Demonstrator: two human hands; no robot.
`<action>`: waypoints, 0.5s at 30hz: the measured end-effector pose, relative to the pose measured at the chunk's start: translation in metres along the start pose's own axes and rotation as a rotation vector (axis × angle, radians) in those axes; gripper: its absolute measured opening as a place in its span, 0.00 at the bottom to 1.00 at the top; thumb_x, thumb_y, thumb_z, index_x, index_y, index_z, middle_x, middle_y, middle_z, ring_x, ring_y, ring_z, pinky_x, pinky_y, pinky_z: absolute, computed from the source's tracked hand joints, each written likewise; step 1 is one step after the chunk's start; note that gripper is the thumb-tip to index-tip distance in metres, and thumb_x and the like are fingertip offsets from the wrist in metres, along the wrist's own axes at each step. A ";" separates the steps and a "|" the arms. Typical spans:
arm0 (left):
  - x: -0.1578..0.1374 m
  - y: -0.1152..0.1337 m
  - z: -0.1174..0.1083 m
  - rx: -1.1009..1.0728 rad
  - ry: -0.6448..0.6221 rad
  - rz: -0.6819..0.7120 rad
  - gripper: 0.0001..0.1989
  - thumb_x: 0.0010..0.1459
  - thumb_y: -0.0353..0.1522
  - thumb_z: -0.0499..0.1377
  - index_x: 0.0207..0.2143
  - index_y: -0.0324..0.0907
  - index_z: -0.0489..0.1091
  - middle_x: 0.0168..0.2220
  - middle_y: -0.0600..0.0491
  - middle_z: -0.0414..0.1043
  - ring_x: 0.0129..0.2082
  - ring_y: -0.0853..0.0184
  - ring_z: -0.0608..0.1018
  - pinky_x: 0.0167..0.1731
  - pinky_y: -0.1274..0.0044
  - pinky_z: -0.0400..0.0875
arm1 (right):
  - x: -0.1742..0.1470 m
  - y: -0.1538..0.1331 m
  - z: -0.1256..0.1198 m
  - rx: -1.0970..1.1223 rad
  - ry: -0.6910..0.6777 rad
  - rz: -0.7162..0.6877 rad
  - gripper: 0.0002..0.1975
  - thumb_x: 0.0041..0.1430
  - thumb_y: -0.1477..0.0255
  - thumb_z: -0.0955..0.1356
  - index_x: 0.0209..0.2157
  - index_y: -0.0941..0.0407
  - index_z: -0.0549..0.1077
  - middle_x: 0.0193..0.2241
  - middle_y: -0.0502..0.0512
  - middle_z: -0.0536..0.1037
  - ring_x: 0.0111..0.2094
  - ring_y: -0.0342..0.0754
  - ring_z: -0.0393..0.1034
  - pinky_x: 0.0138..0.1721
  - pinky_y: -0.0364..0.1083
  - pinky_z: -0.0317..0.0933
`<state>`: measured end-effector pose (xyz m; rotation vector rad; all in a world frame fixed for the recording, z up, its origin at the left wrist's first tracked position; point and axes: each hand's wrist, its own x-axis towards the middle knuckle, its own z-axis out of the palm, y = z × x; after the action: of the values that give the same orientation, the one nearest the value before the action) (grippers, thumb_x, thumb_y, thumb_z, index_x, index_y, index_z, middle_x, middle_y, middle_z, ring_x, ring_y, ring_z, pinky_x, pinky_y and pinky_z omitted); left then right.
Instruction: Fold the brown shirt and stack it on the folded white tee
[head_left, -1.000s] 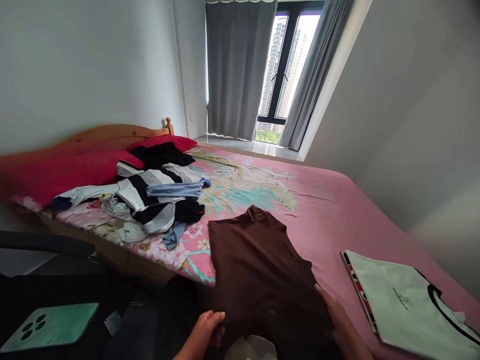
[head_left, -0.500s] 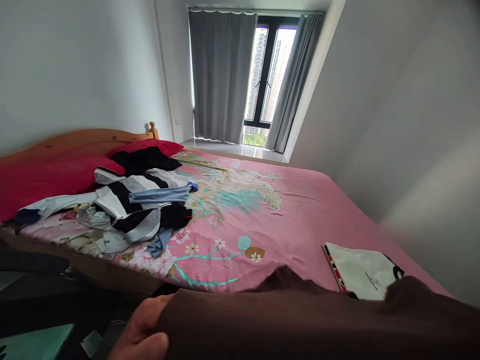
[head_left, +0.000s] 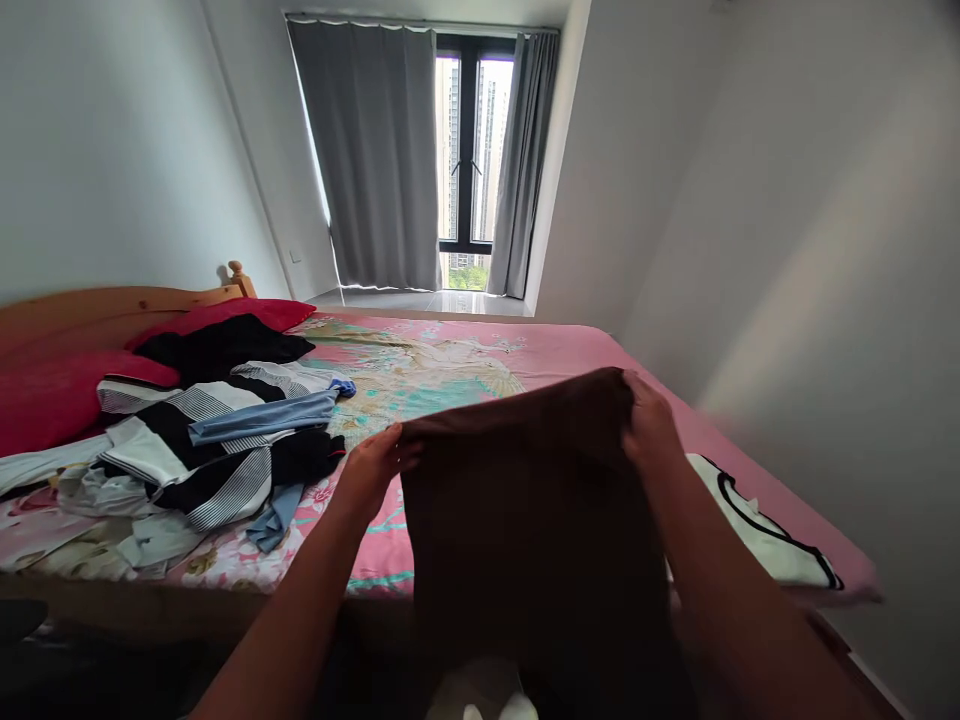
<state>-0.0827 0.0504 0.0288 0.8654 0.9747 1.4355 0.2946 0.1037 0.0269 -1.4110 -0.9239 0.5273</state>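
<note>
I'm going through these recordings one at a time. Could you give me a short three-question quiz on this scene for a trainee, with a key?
1. True or false: the left grip and the right grip both hold the brown garment.
2. Which lies on the bed on the picture's right side? A) red pillow B) white garment with black trim C) blue garment
3. Fill the blank: in the picture, the black-and-white striped garment lies to the ____ of the brown garment.

Key: 1. True. 2. B. 3. Left.
</note>
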 end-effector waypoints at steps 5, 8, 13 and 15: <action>0.046 -0.047 -0.011 0.312 0.091 0.056 0.29 0.46 0.41 0.64 0.51 0.40 0.66 0.57 0.41 0.62 0.53 0.55 0.69 0.44 0.69 0.67 | -0.010 0.042 0.014 0.061 -0.053 0.060 0.29 0.55 0.57 0.61 0.54 0.59 0.61 0.48 0.60 0.72 0.46 0.46 0.68 0.37 0.43 0.62; 0.025 -0.094 -0.053 0.474 0.107 0.025 0.29 0.43 0.42 0.65 0.46 0.38 0.69 0.53 0.41 0.67 0.48 0.55 0.73 0.46 0.68 0.67 | -0.053 0.109 -0.014 -0.041 -0.022 0.180 0.29 0.48 0.54 0.64 0.46 0.61 0.68 0.45 0.64 0.73 0.43 0.50 0.69 0.34 0.45 0.63; -0.034 -0.158 -0.125 0.722 0.055 -0.094 0.23 0.43 0.43 0.62 0.40 0.36 0.71 0.41 0.43 0.75 0.42 0.57 0.76 0.45 0.70 0.69 | -0.142 0.189 -0.061 -0.254 -0.069 0.305 0.24 0.39 0.53 0.67 0.32 0.58 0.72 0.33 0.60 0.77 0.38 0.56 0.70 0.41 0.51 0.63; -0.049 -0.167 -0.134 0.827 -0.001 -0.090 0.21 0.48 0.43 0.58 0.41 0.37 0.71 0.42 0.45 0.75 0.44 0.59 0.75 0.46 0.71 0.68 | -0.165 0.199 -0.065 -0.338 -0.123 0.301 0.27 0.42 0.51 0.65 0.37 0.58 0.71 0.36 0.61 0.76 0.39 0.55 0.70 0.43 0.51 0.63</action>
<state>-0.1369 -0.0081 -0.1757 1.3838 1.6217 0.9299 0.2938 -0.0390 -0.1982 -1.8574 -0.9339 0.7130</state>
